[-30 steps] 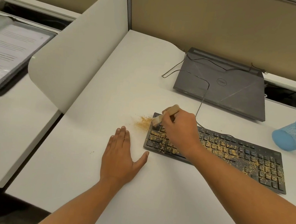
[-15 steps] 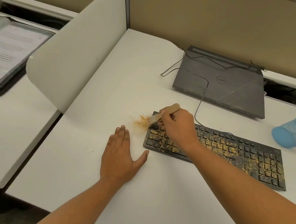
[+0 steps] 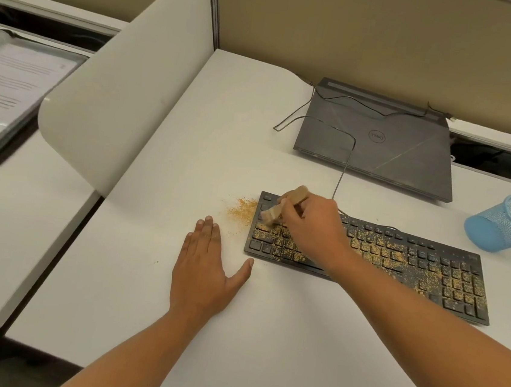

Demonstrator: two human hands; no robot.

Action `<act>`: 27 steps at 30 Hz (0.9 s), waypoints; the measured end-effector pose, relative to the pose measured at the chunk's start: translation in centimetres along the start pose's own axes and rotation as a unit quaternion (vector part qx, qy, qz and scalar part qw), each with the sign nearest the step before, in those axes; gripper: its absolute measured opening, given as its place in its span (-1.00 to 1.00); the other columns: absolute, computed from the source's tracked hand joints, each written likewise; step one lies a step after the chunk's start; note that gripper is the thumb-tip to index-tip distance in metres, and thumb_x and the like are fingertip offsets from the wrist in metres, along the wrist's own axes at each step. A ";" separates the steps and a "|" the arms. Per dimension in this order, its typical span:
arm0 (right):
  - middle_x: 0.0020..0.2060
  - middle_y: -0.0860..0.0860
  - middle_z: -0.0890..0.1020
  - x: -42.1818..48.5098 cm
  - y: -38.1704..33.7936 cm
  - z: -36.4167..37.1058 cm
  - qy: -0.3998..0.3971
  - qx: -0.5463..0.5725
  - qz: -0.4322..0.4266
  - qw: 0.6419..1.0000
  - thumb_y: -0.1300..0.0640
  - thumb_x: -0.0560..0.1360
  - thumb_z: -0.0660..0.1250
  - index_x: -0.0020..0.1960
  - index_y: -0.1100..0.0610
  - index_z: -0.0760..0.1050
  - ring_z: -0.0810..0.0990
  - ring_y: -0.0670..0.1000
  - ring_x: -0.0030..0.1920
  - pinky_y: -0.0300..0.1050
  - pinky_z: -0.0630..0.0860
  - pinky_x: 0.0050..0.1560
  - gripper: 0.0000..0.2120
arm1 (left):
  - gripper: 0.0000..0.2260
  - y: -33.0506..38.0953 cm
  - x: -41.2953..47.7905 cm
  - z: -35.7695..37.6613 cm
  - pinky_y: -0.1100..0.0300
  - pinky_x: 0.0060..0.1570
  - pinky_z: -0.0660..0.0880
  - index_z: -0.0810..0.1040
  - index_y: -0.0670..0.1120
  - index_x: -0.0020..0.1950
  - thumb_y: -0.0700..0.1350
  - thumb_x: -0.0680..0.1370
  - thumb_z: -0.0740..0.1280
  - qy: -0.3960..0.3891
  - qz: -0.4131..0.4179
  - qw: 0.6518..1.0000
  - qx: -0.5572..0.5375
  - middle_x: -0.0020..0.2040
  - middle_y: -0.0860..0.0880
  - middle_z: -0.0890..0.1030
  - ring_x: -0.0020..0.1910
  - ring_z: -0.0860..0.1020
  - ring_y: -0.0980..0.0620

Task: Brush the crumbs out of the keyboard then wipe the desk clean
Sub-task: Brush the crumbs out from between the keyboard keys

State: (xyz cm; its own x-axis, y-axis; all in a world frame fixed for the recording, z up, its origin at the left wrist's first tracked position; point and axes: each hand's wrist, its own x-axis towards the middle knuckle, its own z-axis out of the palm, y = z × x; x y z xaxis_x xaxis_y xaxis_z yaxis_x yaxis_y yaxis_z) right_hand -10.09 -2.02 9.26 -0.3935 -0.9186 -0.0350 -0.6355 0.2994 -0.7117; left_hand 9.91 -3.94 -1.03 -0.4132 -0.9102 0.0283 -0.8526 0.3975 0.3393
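Observation:
A black keyboard (image 3: 413, 266) lies on the white desk (image 3: 264, 336), its keys strewn with tan crumbs. My right hand (image 3: 313, 227) grips a small wooden-handled brush (image 3: 281, 207), whose bristles rest on the keyboard's upper left keys. A pile of brushed-off crumbs (image 3: 243, 211) sits on the desk just left of the keyboard. My left hand (image 3: 205, 270) lies flat and open on the desk, left of the keyboard's near corner, holding nothing.
A shut grey laptop (image 3: 379, 143) lies behind the keyboard, with the keyboard cable (image 3: 341, 171) running over it. A blue mesh cup (image 3: 506, 223) lies on its side at the right. A white divider (image 3: 123, 85) borders the desk's left; papers (image 3: 6, 88) lie beyond.
The brush has swung back from the keyboard's left edge, where it reached the crumb pile, onto the upper left keys. My left hand has stayed flat on the desk.

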 end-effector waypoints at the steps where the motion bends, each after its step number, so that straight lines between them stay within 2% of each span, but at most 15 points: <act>1: -0.38 -0.05 0.62 0.1 0.3 -0.2 0.011 0.003 0.001 1.000 0.06 0.63 0.21 -0.08 0.14 0.63 0.46 -0.14 -0.51 -0.30 0.33 -0.46 -0.73 | -0.15 0.0 0.0 0.0 0.08 0.55 -0.02 0.15 -0.18 0.57 0.42 0.50 -0.01 -0.001 0.000 1.000 0.001 0.60 -0.09 0.10 0.58 0.00 0.02; 2: -0.39 -0.04 0.61 0.1 0.4 -0.5 0.018 -0.001 0.000 1.000 0.06 0.63 0.21 -0.08 0.13 0.63 0.45 -0.13 -0.51 -0.27 0.34 -0.46 -0.74 | -0.14 0.0 0.0 0.0 0.08 0.55 -0.02 0.16 -0.18 0.57 0.42 0.50 0.00 -0.001 -0.001 1.000 0.001 0.60 -0.08 0.10 0.58 0.01 0.02; 5: -0.44 -0.20 0.53 -0.6 0.1 -0.3 -0.019 -0.022 -0.020 0.999 0.08 0.63 0.22 -0.09 0.11 0.61 0.50 -0.24 -0.47 -0.41 0.31 -0.45 -0.76 | -0.14 0.0 0.0 0.0 0.07 0.55 0.00 0.17 -0.19 0.57 0.42 0.50 0.00 0.002 -0.003 1.000 -0.002 0.60 -0.09 0.11 0.58 0.01 0.02; 8: -0.35 -0.08 0.64 -0.7 -0.5 0.4 -0.023 0.003 -0.027 0.999 0.09 0.63 0.23 -0.07 0.12 0.65 0.48 -0.17 -0.48 -0.35 0.32 -0.43 -0.75 | -0.14 0.1 0.0 0.0 0.08 0.55 -0.01 0.16 -0.19 0.57 0.42 0.49 0.00 0.002 -0.004 1.000 0.002 0.60 -0.09 0.11 0.58 0.01 0.02; 10: -0.44 -0.17 0.57 -0.9 -0.7 0.0 -0.011 0.011 -0.035 0.999 0.11 0.63 0.23 -0.09 0.14 0.64 0.49 -0.24 -0.48 -0.40 0.33 -0.45 -0.76 | -0.14 0.1 0.0 0.0 0.09 0.55 -0.02 0.15 -0.18 0.57 0.42 0.50 0.01 0.003 -0.003 1.000 0.003 0.60 -0.08 0.11 0.58 0.00 0.03; 12: -0.46 -0.28 0.52 -1.4 -0.8 -0.1 -0.036 -0.015 -0.062 0.997 0.12 0.63 0.22 -0.11 0.18 0.61 0.50 -0.39 -0.41 -0.44 0.38 -0.39 -0.74 | -0.14 0.0 0.0 0.0 0.09 0.55 -0.02 0.15 -0.18 0.57 0.42 0.50 0.01 0.003 -0.002 1.000 0.002 0.60 -0.08 0.11 0.58 0.00 0.03; 15: -0.50 -0.31 0.46 -1.7 -1.1 0.5 -0.056 -0.043 -0.084 0.994 0.09 0.64 0.21 -0.04 0.17 0.63 0.49 -0.36 -0.40 -0.42 0.35 -0.37 -0.74 | -0.15 0.0 0.0 0.1 0.07 0.55 0.01 0.17 -0.19 0.57 0.42 0.50 0.02 0.005 -0.001 1.000 0.004 0.59 -0.09 0.13 0.58 0.03 0.01; 18: -0.43 -0.25 0.53 -1.0 -0.9 0.5 0.007 -0.026 -0.072 0.997 0.05 0.62 0.22 -0.07 0.12 0.62 0.53 -0.25 -0.41 -0.36 0.34 -0.39 -0.75 | -0.16 0.0 0.0 0.1 0.06 0.54 0.03 0.19 -0.19 0.56 0.41 0.50 0.04 0.010 -0.002 1.000 0.004 0.59 -0.10 0.15 0.58 0.04 0.01; 19: -0.38 -0.22 0.59 -0.9 -0.6 0.5 0.015 -0.040 -0.074 0.996 0.02 0.61 0.21 -0.11 0.11 0.60 0.56 -0.22 -0.37 -0.28 0.43 -0.34 -0.73 | -0.16 0.0 0.0 0.1 0.07 0.54 0.03 0.20 -0.19 0.56 0.41 0.50 0.04 0.011 -0.002 1.000 0.004 0.59 -0.10 0.16 0.58 0.05 0.01; 21: -0.31 -0.15 0.66 -1.2 -0.2 0.5 -0.014 -0.075 -0.081 0.994 -0.03 0.61 0.17 -0.13 0.08 0.58 0.61 -0.15 -0.30 -0.09 0.56 -0.24 -0.70 | -0.16 0.0 0.0 0.1 0.08 0.54 0.02 0.19 -0.19 0.56 0.41 0.50 0.03 0.010 -0.002 1.000 0.005 0.59 -0.10 0.15 0.58 0.04 0.02; 22: -0.31 -0.16 0.67 -1.4 -0.3 0.6 -0.033 -0.082 -0.087 0.992 -0.03 0.61 0.17 -0.12 0.08 0.58 0.61 -0.15 -0.30 -0.08 0.56 -0.24 -0.71 | -0.16 0.0 0.0 0.0 0.08 0.54 0.01 0.19 -0.19 0.56 0.41 0.50 0.03 0.008 -0.003 1.000 0.004 0.59 -0.10 0.14 0.58 0.04 0.02; 25: -0.49 -0.31 0.55 -1.4 -0.7 0.4 -0.041 -0.048 -0.077 0.995 0.07 0.62 0.23 -0.12 0.08 0.59 0.54 -0.25 -0.40 -0.41 0.34 -0.37 -0.78 | -0.15 0.0 0.0 0.0 0.08 0.54 0.00 0.18 -0.19 0.56 0.41 0.50 0.02 0.008 -0.003 1.000 0.003 0.59 -0.09 0.13 0.58 0.02 0.03; 27: -0.47 -0.31 0.53 -1.4 -0.6 0.1 -0.008 -0.037 -0.074 0.997 0.08 0.61 0.26 -0.15 0.09 0.59 0.54 -0.29 -0.38 -0.42 0.31 -0.40 -0.78 | -0.15 0.0 0.0 0.0 0.08 0.54 0.01 0.19 -0.19 0.56 0.41 0.50 0.03 0.011 -0.002 1.000 0.002 0.59 -0.10 0.14 0.58 0.03 0.02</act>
State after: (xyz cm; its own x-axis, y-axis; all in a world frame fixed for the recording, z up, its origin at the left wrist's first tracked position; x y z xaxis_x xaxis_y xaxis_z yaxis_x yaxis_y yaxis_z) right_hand -9.11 -0.88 9.67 -0.2819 -0.9579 0.0547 -0.7331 0.1783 -0.6563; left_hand 9.87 -3.91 -1.06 -0.4030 -0.9139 0.0478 -0.8553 0.3947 0.3358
